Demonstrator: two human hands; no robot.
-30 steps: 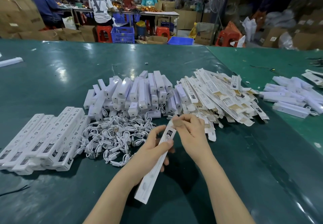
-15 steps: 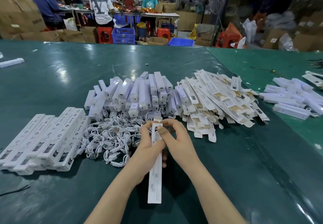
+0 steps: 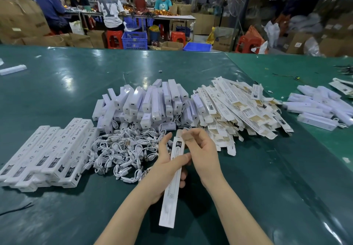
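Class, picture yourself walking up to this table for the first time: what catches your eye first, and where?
At the centre, the left hand grips a long white box while the right hand pinches its top end. Behind lie a tangle of white cables, stacked white units and flattened cartons; closed boxes line the left of the green table.

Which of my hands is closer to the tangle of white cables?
Left. The left hand, gripping the long box, is right beside the cables; the right hand pinches the box's top end, on the box's far side from them.
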